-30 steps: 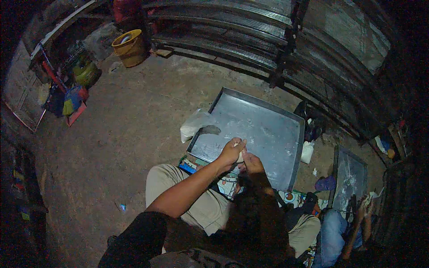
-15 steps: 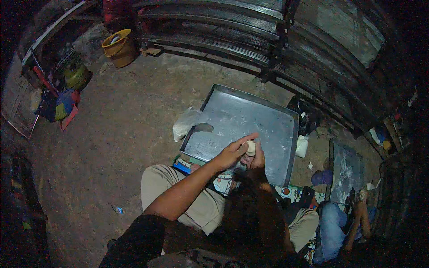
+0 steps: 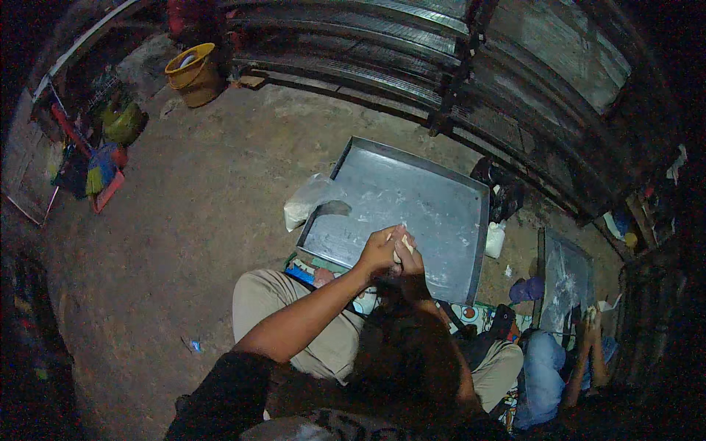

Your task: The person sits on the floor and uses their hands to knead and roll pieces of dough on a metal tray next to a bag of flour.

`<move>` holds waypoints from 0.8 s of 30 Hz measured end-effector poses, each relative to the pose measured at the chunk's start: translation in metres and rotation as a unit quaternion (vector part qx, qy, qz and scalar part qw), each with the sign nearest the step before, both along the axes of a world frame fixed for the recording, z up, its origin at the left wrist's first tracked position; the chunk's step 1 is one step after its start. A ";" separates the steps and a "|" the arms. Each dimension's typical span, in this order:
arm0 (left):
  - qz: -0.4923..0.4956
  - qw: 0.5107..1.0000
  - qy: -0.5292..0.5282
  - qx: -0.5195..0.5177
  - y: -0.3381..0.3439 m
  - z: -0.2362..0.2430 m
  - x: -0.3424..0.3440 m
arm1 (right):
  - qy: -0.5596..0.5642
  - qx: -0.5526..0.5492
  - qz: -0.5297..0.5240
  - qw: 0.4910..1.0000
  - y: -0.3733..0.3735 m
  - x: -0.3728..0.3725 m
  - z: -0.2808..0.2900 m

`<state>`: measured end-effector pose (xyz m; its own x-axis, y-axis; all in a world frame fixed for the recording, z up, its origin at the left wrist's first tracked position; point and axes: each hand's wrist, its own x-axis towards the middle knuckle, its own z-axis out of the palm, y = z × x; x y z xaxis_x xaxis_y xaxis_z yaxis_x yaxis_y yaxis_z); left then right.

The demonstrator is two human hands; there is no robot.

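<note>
1. Over the near edge of the metal tray (image 3: 412,209), both hands meet: left hand (image 3: 379,253) cupped over the right hand (image 3: 412,263), pressed together around a small pale lump (image 3: 401,245), probably dough; only a bit of it shows between the fingers.
2. Tray lies flat on the dirt floor (image 3: 220,220), dusted with whitish streaks, otherwise bare. Lump is held above the tray's near edge, not touching it as far as I can tell.
3. White plastic bag (image 3: 309,200) sits against the tray's left edge; a small white bottle (image 3: 494,239) stands just beside its right edge.
4. Person sits low, knees in tan trousers (image 3: 279,309) just behind the tray.
5. Another person at lower right, hands (image 3: 588,317) up beside a second tray (image 3: 562,275); keep separate.
6. Yellow bucket (image 3: 193,72) far off at the floor's upper left.
7. Risk: lump looks soft and small, so a loosened press could let it slip out toward the near edge or onto the dirt and get soiled.
8. Risk: light is dim, edge of tray hard to judge; a knee nudge could shift the tray.
</note>
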<state>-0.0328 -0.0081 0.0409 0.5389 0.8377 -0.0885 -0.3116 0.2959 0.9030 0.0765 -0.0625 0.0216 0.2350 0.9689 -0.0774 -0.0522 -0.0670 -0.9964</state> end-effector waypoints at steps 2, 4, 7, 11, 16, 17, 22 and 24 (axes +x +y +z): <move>-0.044 0.999 -0.018 -0.012 -0.001 0.001 0.005 | -0.119 0.007 0.009 0.993 -0.003 0.019 -0.042; -0.093 0.995 -0.016 -0.022 0.004 0.005 0.002 | 0.018 0.047 0.101 0.994 0.001 0.025 -0.046; -0.213 0.976 -0.048 0.023 0.013 0.023 -0.016 | 0.446 -0.030 0.090 0.890 -0.008 0.019 0.038; -0.174 0.969 0.005 0.176 0.001 0.039 -0.009 | 0.458 0.023 0.197 0.867 -0.003 0.035 0.027; -0.071 0.989 0.078 0.107 -0.004 0.026 -0.003 | 0.407 -0.019 0.073 0.910 0.001 0.020 0.017; -0.012 0.998 0.043 0.050 -0.008 0.033 0.000 | 0.451 -0.009 0.115 0.885 0.007 0.022 0.014; 0.133 0.949 0.198 0.208 0.015 0.001 -0.009 | 0.287 -0.122 0.081 0.947 0.014 0.015 0.025; 0.155 0.898 0.272 0.310 0.014 0.000 -0.010 | 0.314 -0.162 0.061 0.933 0.014 0.013 0.026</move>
